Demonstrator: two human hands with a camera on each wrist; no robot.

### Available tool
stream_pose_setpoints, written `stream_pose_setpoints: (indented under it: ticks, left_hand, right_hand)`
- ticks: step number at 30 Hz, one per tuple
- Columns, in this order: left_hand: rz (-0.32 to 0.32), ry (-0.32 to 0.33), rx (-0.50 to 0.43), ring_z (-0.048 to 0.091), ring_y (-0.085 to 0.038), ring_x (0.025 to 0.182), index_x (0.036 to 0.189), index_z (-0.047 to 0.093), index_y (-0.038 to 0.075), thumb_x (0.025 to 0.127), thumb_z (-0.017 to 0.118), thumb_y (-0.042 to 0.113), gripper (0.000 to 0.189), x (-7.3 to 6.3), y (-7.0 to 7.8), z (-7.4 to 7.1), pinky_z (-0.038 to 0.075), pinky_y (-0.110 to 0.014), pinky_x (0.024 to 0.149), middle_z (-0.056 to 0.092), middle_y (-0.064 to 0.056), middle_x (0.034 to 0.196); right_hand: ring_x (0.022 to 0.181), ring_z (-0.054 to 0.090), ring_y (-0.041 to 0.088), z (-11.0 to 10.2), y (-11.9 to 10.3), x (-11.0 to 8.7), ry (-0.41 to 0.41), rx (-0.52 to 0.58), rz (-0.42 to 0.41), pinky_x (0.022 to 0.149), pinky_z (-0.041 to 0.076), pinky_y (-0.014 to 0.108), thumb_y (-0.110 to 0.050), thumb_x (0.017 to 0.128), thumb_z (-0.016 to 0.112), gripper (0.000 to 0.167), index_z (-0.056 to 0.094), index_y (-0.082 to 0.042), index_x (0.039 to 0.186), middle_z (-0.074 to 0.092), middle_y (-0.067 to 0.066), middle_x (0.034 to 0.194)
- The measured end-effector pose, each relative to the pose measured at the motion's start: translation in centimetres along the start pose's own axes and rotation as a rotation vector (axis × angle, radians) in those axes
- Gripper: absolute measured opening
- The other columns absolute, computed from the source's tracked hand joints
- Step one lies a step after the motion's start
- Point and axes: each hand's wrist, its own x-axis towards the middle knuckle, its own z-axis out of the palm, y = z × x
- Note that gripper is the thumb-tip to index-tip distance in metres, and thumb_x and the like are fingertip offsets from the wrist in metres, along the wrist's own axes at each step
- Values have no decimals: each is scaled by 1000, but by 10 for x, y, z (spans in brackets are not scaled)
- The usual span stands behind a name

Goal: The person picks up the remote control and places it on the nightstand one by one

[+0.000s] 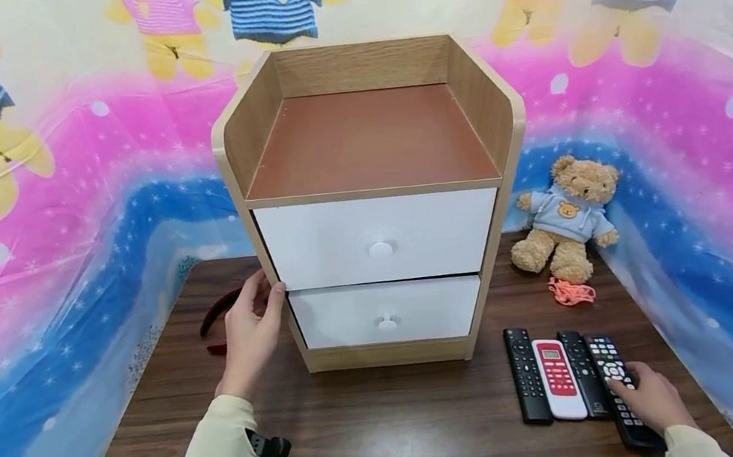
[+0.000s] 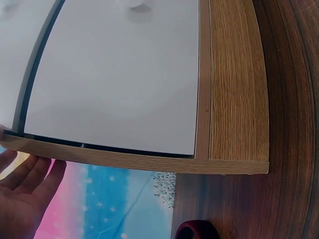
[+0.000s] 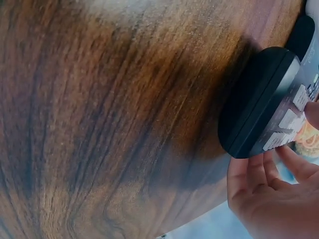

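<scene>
A small wooden cabinet [image 1: 391, 354] with two white drawers stands on the dark table. Both the upper drawer [image 1: 321, 245] and the lower drawer [image 1: 329, 319] are pushed in. My left hand [image 1: 253, 336] holds the cabinet's left side panel [image 2: 134, 163], thumb at its front edge and fingers along the outside. At the right, my right hand [image 1: 654, 399] grips a black remote control [image 1: 601, 352], thumb on its buttons and fingers along its right side. Close beside it lie a second black remote [image 1: 582, 370], a white remote with a red face [image 1: 568, 405] and a third black remote [image 1: 529, 383].
A teddy bear [image 1: 569, 217] in a light blue hoodie sits at the back right, with a coral-coloured bundle [image 1: 572, 291] before its feet. A dark red curved item [image 1: 216, 313] lies left of the cabinet. Patterned cloth [image 1: 136, 232] walls in the table [image 1: 390, 437].
</scene>
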Motion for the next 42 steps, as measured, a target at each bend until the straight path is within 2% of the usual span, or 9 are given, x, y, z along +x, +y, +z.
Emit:
stream_pose_setpoints:
  ticks: [9,17,20,25,28,35,38,42]
  left_hand:
    - [-16,-15,11,61,-25,110,145,47,5,105,50,34,49,-2,-1,2,42,-12,81,62,-16,123]
    - [-30,-17,30,61,-24,107,145,47,6,105,49,34,49,-2,-1,4,44,-18,81,62,-15,122]
    - [-33,-17,30,61,-24,107,145,47,6,105,49,34,49,-2,0,4,43,-17,81,62,-15,122]
    - [-36,-14,35,60,-24,106,145,47,6,105,49,34,49,-3,1,4,43,-19,81,61,-16,122]
    - [-36,-12,34,60,-23,106,145,47,6,105,49,34,49,-3,1,4,43,-19,81,62,-15,122]
    - [-27,-13,25,60,-24,109,145,48,7,105,50,34,48,-3,-1,4,43,-18,81,62,-16,123]
    - [-26,-8,25,60,-24,109,145,48,6,104,50,33,48,-3,-1,4,43,-18,82,62,-16,123]
    - [-28,0,24,61,-25,109,144,49,6,104,51,33,48,-2,-1,4,44,-19,81,62,-16,123]
  right_hand:
    - [112,49,52,-1,-2,-3,68,47,-23,92,42,61,-25,92,69,76,29,21,138,43,43,130]
    - [110,51,52,-7,3,-7,8,41,-37,85,46,60,-22,94,65,69,30,15,141,45,42,128]
    - [106,55,51,-9,4,-8,-16,50,-40,78,50,55,-21,95,64,67,31,12,143,46,41,128]
    - [98,61,47,-15,6,-10,-31,77,-70,66,52,46,-16,94,67,64,34,9,143,54,39,120]
    - [101,59,49,-19,6,-12,-24,91,-78,67,52,48,-16,94,67,64,34,8,144,54,39,121]
    - [106,58,51,-31,-5,-20,60,148,-116,69,53,49,-21,94,68,68,35,8,145,54,40,123]
    - [106,59,50,-40,-18,-27,105,206,-156,71,54,49,-22,95,68,69,34,8,147,56,40,122]
    - [104,62,48,-55,-40,-41,176,247,-257,71,55,44,-23,96,67,66,38,7,146,60,38,119]
